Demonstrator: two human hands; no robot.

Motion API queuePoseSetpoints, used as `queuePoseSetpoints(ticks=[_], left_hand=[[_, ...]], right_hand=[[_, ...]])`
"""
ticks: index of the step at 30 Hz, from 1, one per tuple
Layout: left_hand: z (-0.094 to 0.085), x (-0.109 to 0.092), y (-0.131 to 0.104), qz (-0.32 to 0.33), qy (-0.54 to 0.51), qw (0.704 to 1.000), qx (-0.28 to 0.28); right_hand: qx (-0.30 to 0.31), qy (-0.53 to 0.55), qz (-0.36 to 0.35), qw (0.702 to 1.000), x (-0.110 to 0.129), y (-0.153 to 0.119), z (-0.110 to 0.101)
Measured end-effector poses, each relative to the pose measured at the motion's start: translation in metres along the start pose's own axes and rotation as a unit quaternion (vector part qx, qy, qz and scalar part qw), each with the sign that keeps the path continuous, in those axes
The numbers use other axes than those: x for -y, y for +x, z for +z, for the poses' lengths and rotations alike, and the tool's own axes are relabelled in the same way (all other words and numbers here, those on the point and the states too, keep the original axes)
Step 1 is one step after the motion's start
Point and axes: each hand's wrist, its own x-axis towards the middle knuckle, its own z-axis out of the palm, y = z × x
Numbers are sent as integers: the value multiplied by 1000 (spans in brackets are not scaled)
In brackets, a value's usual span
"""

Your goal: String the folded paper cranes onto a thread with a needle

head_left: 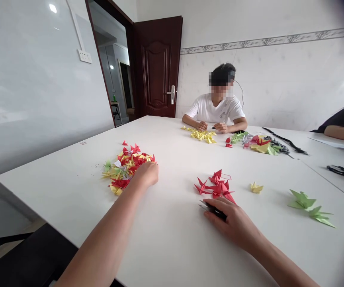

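My left hand (148, 174) is at the right edge of a mixed pile of folded paper cranes (121, 169), red, yellow, green and white. Its fingers are curled, and the fingertips and anything in them are hidden behind the hand. My right hand (230, 217) rests on the table, closed around small black-handled snips (215, 210) whose pointed metal tips face left. Just beyond it sits a cluster of red paper cranes (218, 186).
A yellow crane (256, 187) and two green cranes (303, 200) lie to the right on the white table (172, 239). Across it, a person in a white shirt (216, 109) sits by yellow cranes (203, 136). Another person's arm (343, 132) rests at far right.
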Motion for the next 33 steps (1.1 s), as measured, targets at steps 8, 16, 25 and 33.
queuePoseSetpoints(ticks=[8,16,25,33], left_hand=[[8,-17,5,78,-77,993,-37],[49,-67,-18,227,-466,845,131],[52,-74,-25,209,-530,804,173],[57,-73,-25,224,-528,800,177]], right_hand=[[-4,13,-5,1000,5,0,-3],[-58,75,50,994,8,2,-3],[-76,78,42,993,2,3,1],[-81,57,55,994,-4,4,4]])
